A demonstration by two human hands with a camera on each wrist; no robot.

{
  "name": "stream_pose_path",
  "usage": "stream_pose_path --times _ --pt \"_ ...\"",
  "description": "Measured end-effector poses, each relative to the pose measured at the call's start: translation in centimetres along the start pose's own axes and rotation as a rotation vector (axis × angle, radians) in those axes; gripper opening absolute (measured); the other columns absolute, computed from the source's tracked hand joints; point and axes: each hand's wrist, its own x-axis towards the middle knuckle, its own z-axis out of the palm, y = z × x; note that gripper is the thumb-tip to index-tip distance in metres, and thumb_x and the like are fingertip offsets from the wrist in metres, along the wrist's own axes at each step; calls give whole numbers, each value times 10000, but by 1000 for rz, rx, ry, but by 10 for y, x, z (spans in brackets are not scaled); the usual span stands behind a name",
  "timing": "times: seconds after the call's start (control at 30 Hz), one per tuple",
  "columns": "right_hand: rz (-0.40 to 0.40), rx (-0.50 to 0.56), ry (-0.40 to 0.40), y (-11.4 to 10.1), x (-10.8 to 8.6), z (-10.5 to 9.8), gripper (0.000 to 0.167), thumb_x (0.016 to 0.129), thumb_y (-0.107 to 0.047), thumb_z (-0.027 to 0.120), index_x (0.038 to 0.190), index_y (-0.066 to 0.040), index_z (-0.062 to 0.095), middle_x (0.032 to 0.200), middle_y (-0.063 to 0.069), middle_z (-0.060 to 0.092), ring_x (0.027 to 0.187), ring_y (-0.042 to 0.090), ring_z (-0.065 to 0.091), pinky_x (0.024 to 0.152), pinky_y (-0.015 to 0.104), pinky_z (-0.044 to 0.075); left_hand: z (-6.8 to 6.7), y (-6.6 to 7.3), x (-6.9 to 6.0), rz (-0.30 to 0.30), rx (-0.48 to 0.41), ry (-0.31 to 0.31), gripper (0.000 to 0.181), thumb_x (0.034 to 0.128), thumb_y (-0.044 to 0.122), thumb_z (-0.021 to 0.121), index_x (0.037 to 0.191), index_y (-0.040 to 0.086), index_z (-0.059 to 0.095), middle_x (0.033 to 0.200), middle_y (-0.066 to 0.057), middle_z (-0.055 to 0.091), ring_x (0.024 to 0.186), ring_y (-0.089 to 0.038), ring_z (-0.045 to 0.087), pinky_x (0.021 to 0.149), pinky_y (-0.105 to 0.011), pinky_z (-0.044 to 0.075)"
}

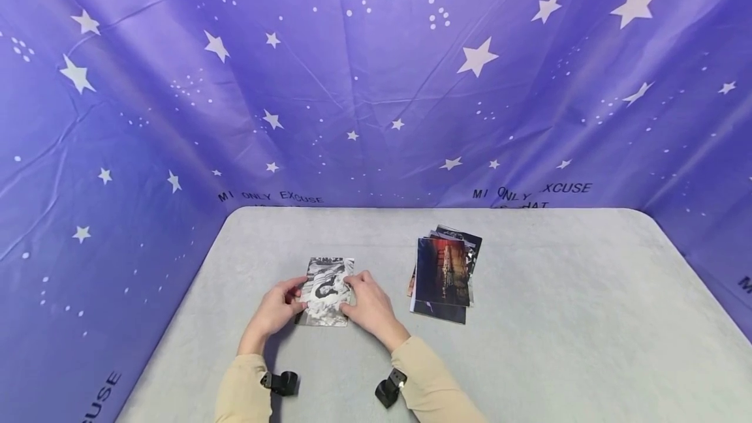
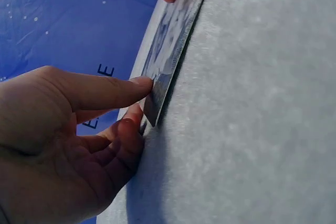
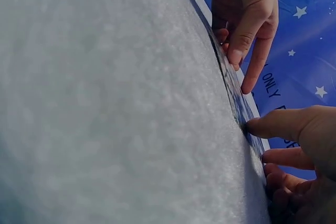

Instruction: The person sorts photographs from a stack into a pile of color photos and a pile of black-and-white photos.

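A black-and-white photo print (image 1: pixel 326 294) lies at the left of the table, between both hands. At its left edge, the left hand (image 1: pixel 276 311) pinches it, thumb on the top face and other fingers at the edge; the left wrist view shows this corner of the photo (image 2: pixel 157 95) slightly raised. Across from it, the right hand (image 1: pixel 371 307) rests its thumb and index fingertip on the photo's right side. In the right wrist view, the right hand (image 3: pixel 299 156) has these fingers fairly straight, the others loosely bent. Fingertips under the left edge are partly hidden.
To the right of the hands stands a loose, uneven pile of photo prints (image 1: pixel 442 273), a dark red-and-blue one on top. All lie on a grey table (image 1: pixel 558 318). A purple starry cloth (image 1: pixel 376 83) hangs behind and beside it. Black wrist cameras (image 1: pixel 282 382) project inward.
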Motion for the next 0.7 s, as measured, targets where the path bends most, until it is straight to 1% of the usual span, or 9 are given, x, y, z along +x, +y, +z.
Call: stream_pose_path --times 0.1,0.17,0.37,0.4,0.57,0.63,0.7 --pt "14 16 -2 1 0 -1 506 763 -192 791 1217 -33 635 1064 83 546 912 257 599 680 373 509 2 0 0 10 6 8 522 721 -133 691 1230 -104 581 859 -79 540 679 -134 475 629 -233 400" --pt "8 23 3 1 -1 -1 507 760 -193 793 1216 -37 636 1059 81 546 908 256 598 682 372 507 3 -1 0 13 11 13 530 716 -140 690 1233 -103 581 863 -82 531 681 -135 473 633 -238 401" --pt "-12 47 1 4 -2 1 533 766 -199 785 1242 -26 622 1076 76 538 937 251 587 740 371 507 4 -2 -3 39 98 30 540 719 -117 713 1243 -91 586 876 -80 527 688 -144 462 652 -269 394" --pt "-20 52 0 4 -2 1 544 765 -198 788 1249 -19 617 1080 78 535 942 251 585 757 373 505 4 -1 -4 40 98 29 541 726 -113 713 1250 -94 579 885 -87 527 690 -150 459 648 -273 394" --pt "-42 104 -12 8 -4 0 605 773 -197 781 1302 11 572 1121 99 528 997 266 569 869 392 481 4 6 -6 16 77 25 548 750 -113 698 1277 -106 548 921 -126 514 706 -176 453 633 -279 391" --pt "-48 142 -26 9 -6 -2 618 783 -187 771 1322 20 550 1124 109 526 1000 268 562 899 404 469 5 6 -6 2 71 26 553 749 -117 691 1282 -105 542 925 -129 508 713 -181 453 640 -285 390" --pt "-54 173 -46 11 -9 -5 617 794 -188 759 1335 14 538 1062 94 523 902 205 548 838 360 477 6 6 -8 -2 78 23 555 750 -117 686 1285 -98 542 925 -126 505 717 -181 448 648 -293 387"
